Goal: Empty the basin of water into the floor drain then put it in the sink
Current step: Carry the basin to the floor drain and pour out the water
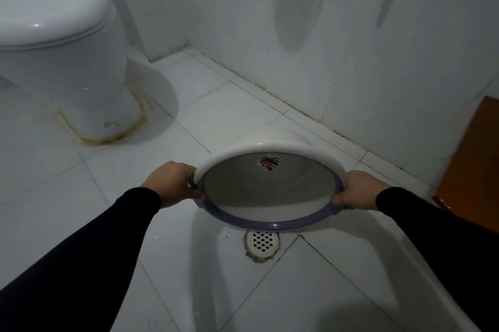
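The left hand (172, 183) and right hand (356, 191) each grip one side of the basin (270, 191). It hangs tipped toward the near side, just above the floor drain (262, 242), so water can run in. No sink shows here.

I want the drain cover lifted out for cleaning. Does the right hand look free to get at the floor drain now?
Probably not yet. The right hand grips the basin rim, as does the left hand, and the basin hangs over the floor drain, partly covering it.
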